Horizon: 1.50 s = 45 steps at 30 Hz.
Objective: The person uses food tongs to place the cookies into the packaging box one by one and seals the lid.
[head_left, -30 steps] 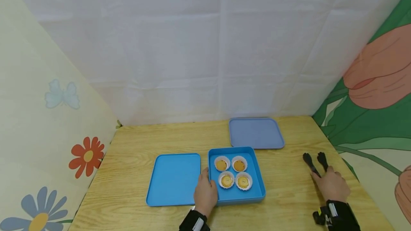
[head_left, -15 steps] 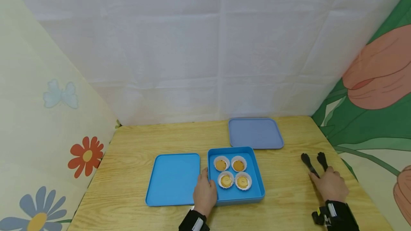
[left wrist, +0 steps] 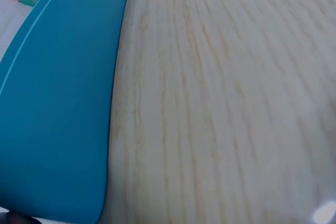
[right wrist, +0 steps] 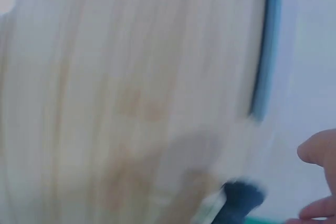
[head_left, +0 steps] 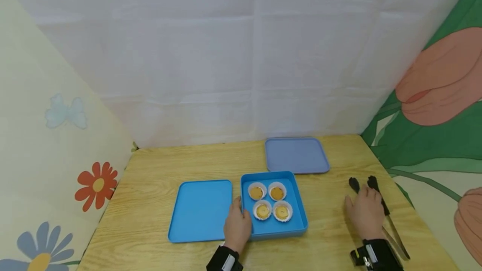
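Note:
My left hand [head_left: 237, 227] rests along the left wall of a blue square box [head_left: 279, 230], its fingers reaching forward against the side. In the left wrist view the box's front wall [left wrist: 58, 103] fills the left part. Several small round yellow-brown pastries [head_left: 282, 212] in white fluted paper cups sit inside the box. At the right, food tongs [head_left: 393, 227] with black tips and metal arms lie spread on the table. My right hand [head_left: 365, 214] hovers over their left arm, partly hiding it, fingers loose and holding nothing. In the right wrist view a dark tong tip [right wrist: 239, 200] appears blurred below the hand.
A flat blue lid-like tray [head_left: 201, 210] lies left of the box. Behind the box is a lavender tray [head_left: 297, 156], near the table's back edge. White cloth [head_left: 180, 57] hangs behind the wooden table [head_left: 150, 195], with printed panels on both sides.
My right hand has let go of the tongs and moved left off their handles, leaving them on the table. The left hand stays at the box. The head view has shifted slightly.

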Motion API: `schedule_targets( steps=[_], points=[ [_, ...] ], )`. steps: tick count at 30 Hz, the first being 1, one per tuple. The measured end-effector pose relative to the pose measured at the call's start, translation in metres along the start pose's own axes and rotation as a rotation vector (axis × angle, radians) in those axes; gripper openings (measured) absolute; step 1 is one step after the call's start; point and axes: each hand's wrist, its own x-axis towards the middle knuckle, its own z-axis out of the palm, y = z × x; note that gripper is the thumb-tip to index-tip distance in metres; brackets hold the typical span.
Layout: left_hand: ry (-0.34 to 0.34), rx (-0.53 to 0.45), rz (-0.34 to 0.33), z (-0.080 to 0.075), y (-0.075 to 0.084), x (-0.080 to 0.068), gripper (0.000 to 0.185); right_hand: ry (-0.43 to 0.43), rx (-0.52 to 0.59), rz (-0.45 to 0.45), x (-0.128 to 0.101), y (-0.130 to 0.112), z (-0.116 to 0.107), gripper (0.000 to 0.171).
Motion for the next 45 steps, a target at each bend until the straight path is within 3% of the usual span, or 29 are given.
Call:
schedule_targets(
  steps=[4, 9, 12, 14, 17, 22, 27, 36, 41, 45],
  points=[
    [0.024, -0.018, 0.013, -0.001, -0.001, 0.000, 0.039, -0.081, 0.055, -0.067, -0.004, -0.033, -0.003, 0.051],
    [0.035, -0.086, 0.024, -0.006, -0.002, -0.002, 0.042, -0.341, 0.134, -0.025, -0.008, -0.073, -0.007, 0.048],
    [0.059, -0.111, 0.022, -0.010, -0.004, -0.002, 0.042, -0.454, 0.158, -0.004, -0.011, -0.091, -0.005, 0.046],
    [0.081, -0.077, 0.022, -0.012, -0.008, 0.001, 0.038, -0.514, 0.163, 0.013, -0.014, -0.100, -0.002, 0.045],
    [0.117, 0.067, 0.048, -0.015, -0.018, 0.005, 0.033, -0.564, 0.163, 0.018, -0.017, -0.109, 0.003, 0.042],
    [0.107, 0.310, 0.115, -0.020, -0.030, 0.007, 0.026, -0.531, 0.151, -0.019, -0.022, -0.116, 0.008, 0.036],
    [0.090, 0.362, 0.148, -0.021, -0.034, 0.007, 0.020, -0.489, 0.127, -0.036, -0.025, -0.118, 0.012, 0.034],
    [0.049, 0.272, 0.124, -0.020, -0.037, 0.015, 0.013, -0.453, 0.091, -0.064, -0.027, -0.119, 0.017, 0.031],
    [0.057, 0.160, 0.165, -0.035, -0.029, 0.015, 0.017, -0.440, 0.091, -0.075, -0.027, -0.119, 0.018, 0.030],
    [0.100, 0.047, 0.203, -0.053, -0.015, 0.016, 0.017, -0.406, 0.099, -0.097, -0.028, -0.119, 0.018, 0.028]
  ],
)
